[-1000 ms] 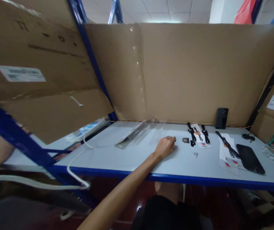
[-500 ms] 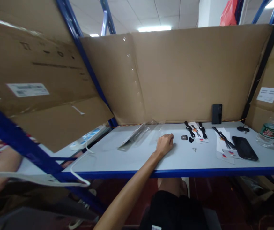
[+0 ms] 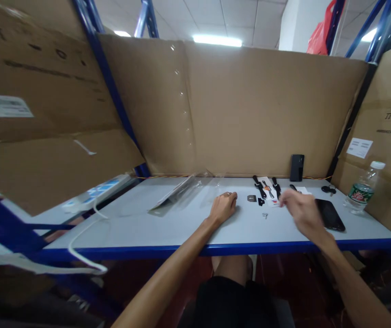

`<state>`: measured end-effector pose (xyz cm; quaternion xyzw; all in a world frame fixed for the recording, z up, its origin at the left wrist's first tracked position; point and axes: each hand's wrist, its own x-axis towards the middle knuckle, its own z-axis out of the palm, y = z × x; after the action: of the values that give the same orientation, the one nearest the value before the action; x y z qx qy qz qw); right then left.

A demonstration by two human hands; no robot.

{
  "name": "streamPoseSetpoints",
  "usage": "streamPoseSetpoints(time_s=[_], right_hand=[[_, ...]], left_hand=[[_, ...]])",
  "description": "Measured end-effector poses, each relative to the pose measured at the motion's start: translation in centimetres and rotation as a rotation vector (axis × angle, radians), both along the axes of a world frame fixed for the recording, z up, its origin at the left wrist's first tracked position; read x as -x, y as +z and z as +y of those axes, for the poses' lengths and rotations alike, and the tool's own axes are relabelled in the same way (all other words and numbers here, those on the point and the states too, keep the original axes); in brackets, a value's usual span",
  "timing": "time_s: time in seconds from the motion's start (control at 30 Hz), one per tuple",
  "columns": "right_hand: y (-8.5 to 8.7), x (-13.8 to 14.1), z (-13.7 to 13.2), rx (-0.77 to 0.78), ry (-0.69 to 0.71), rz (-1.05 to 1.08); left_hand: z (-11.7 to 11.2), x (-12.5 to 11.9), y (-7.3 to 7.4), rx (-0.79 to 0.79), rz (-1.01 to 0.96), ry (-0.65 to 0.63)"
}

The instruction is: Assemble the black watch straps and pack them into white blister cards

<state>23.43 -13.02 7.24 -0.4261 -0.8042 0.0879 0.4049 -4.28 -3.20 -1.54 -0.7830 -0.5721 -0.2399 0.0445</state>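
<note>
One brown cardboard panel (image 3: 270, 109), upright behind one pale table (image 3: 168, 232), blue-edged. One clear plastic packet (image 3: 181, 191), lying left. One bottle (image 3: 362, 191), green-labelled, far right. Left hand (image 3: 224, 206), resting on the table, fingers curled; I cannot tell whether it grips anything. Right hand (image 3: 301, 209), blurred, near the flat black phone (image 3: 332, 216); its grip I cannot tell either. Two black pieces (image 3: 260, 187), flanking one white card (image 3: 270, 200) between the hands. One grey plate (image 3: 251, 198), beside the left hand.
</note>
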Motion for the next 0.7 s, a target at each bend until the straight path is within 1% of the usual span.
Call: streamPoseSetpoints(time_s=[0.1,0.13,0.17,0.23,0.37,0.43,0.53,0.6,0.63,0.7], right_hand=[[-1.2,1.5,3.3,0.204,-0.069,-0.438],[-1.8,1.9,4.4,0.245,-0.087,-0.547],[-2.4,2.2,5.3,0.274,-0.091,-0.619],[-3.4,2.7,6.6,0.313,-0.063,-0.687],[-4.4,3.6,8.2,0.350,0.031,-0.723],[-4.5,4.4,9.4,0.327,0.070,-0.726],[-4.0,5.8,12.0,0.314,0.134,-0.711],[-3.5,6.4,14.0,0.329,0.153,-0.623],[-3.1,6.5,15.0,0.329,0.137,-0.549],[-2.6,6.3,16.8,0.304,0.041,-0.385]], left_hand=[[-0.2,0.0,0.0,0.011,0.007,-0.010],[-0.2,-0.1,0.1,0.014,0.012,-0.011],[-0.2,-0.1,0.1,0.015,0.018,-0.013],[-0.3,-0.1,0.1,0.014,0.035,-0.019],[-0.3,-0.2,0.1,-0.002,0.082,-0.020],[-0.4,-0.3,0.2,-0.005,0.099,-0.014],[-0.6,-0.4,0.4,-0.003,0.113,-0.024],[-0.7,-0.4,0.5,-0.002,0.119,-0.033],[-0.7,-0.4,0.6,-0.001,0.124,-0.037],[-0.7,-0.4,0.7,0.007,0.134,-0.047]])
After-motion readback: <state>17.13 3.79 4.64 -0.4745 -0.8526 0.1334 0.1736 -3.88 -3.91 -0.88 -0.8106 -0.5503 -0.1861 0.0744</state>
